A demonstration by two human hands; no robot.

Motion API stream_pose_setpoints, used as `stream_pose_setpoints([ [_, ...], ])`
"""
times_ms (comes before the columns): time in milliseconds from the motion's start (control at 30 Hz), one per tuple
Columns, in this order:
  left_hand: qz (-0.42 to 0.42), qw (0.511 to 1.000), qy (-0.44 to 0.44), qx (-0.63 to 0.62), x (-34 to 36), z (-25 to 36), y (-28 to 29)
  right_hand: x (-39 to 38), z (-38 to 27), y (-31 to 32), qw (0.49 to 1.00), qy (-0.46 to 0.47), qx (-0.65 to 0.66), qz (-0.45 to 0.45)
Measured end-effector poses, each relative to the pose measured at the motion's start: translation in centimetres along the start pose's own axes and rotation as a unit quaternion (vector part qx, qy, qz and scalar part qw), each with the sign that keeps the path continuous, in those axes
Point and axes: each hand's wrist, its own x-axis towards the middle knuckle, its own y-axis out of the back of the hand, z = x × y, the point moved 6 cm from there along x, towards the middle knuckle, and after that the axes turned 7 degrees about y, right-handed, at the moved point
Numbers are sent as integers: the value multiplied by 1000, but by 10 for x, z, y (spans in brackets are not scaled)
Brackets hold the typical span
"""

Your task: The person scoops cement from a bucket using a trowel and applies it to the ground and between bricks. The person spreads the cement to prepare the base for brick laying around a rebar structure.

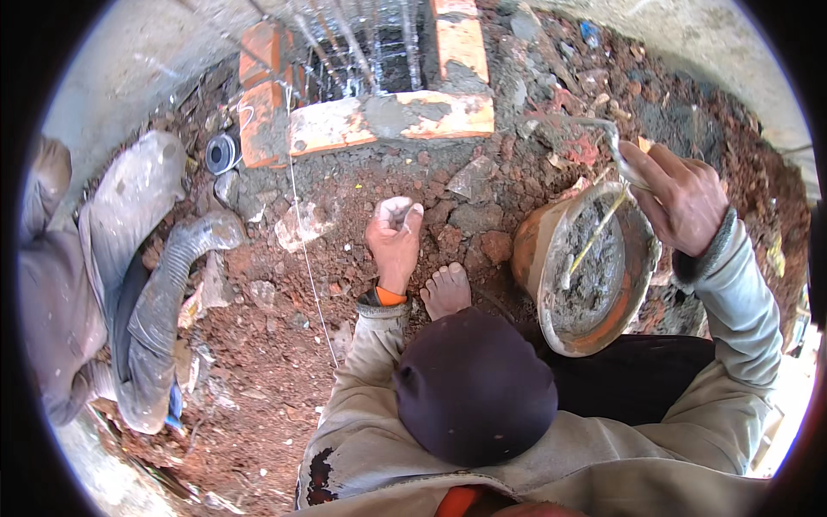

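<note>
1. Trowel (611, 138), by the look of its bent metal shank, stands at the upper right, beyond the rim of the mortar bucket (532, 246); its blade blends into the grey ground, so I cannot tell whether it touches the soil.
2. Right hand (683, 196): fingers wrapped around the handle end of the trowel, above the bucket's right side. The grip hides most of the handle.
3. Left hand (394, 247): fingers curled in toward the thumb, above the reddish soil (258, 388) and near the bare foot (446, 291). Whether it encloses something small, I cannot tell.
4. Handling, as a judgement: the trowel should be stiff and fairly light, growing front-heavy with mortar on the blade. Wet mortar could make the shank slippery, so the handle, close to the bend, is the place to hold.
5. Grey mortar (594, 293) sits in the bucket, with a thin yellow strip (596, 237) lying over it. It looks thick and soft, probably heavy for its volume; the bucket is best held by its rim.
6. Ahead, mortar-smeared bricks (332, 125) surround upright rebar (349, 43). A white string (299, 207) runs down past their left part, and a dark spool (222, 153) lies just beside them.
</note>
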Motion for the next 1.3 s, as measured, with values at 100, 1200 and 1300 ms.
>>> stream_pose_setpoints([
  [100, -147, 989, -10, -3, -14, 42, -38, -62, 18, 3, 968, -62, 125, 208],
  [1200, -434, 867, 122, 210, -53, 99, -202, -170, -47, -193, 800, -198, 517, -233],
  [1300, -410, 870, 189, 199, -62, 109, -195, -163, -63, -193, 777, -230, 556, -187],
])
